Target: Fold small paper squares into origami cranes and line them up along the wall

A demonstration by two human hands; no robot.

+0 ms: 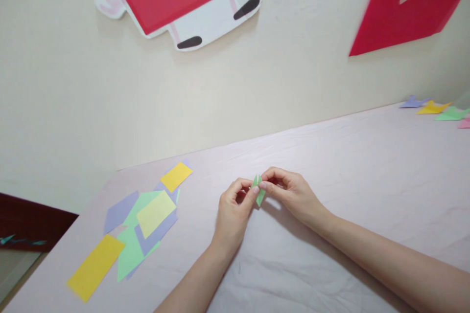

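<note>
A small piece of folded green paper is held between both hands, just above the cloth-covered table. It is narrow, pointed at the bottom and split into two tips at the top. My left hand pinches its left side between thumb and fingers. On the other side, my right hand pinches it near the upper right edge, thumb in front. The fingertips behind the paper are partly hidden.
Loose coloured sheets lie on the left, among them a yellow sheet, a pale yellow sheet and a purple sheet. Several folded paper shapes, including a yellow one, stand at the far right. A wall with red decorations rises behind.
</note>
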